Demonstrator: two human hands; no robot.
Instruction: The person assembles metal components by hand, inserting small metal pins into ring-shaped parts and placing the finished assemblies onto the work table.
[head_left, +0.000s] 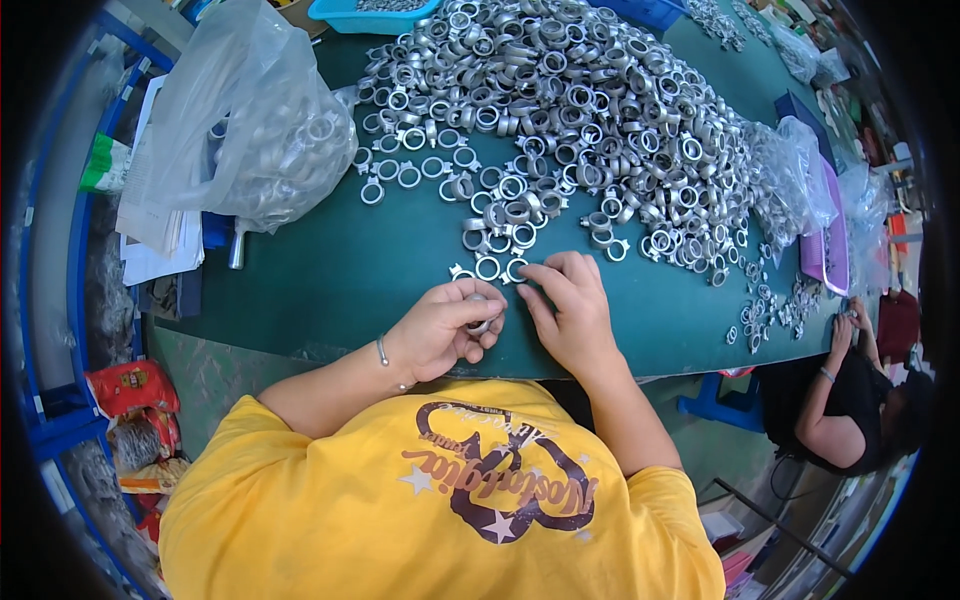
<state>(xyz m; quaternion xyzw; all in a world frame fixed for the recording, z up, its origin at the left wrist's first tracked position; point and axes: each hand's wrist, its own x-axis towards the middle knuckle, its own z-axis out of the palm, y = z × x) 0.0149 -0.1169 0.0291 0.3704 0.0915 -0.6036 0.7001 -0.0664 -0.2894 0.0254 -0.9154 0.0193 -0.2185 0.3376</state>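
Observation:
My left hand (440, 328) is closed around a small silver metal ring fitting (480, 324), with the fingers curled and the palm partly up. To its right, my right hand (572, 312) reaches over the table edge, thumb and index finger a little apart. Its index fingertip meets the edge of a ring fitting (516, 270) lying on the green table (310, 275). Beside that one lies another ring (487, 267), and a third sits close above my left hand. Several more rings trail back from there to a large heap of fittings (560, 90).
A clear plastic bag (260, 130) of fittings stands at the left, by papers (160, 240) and a metal-handled tool (237, 245). At the right are smaller rings (765, 310), a purple basket (833, 235) and a co-worker (840, 405). A light-blue tray (370, 18) sits at the back.

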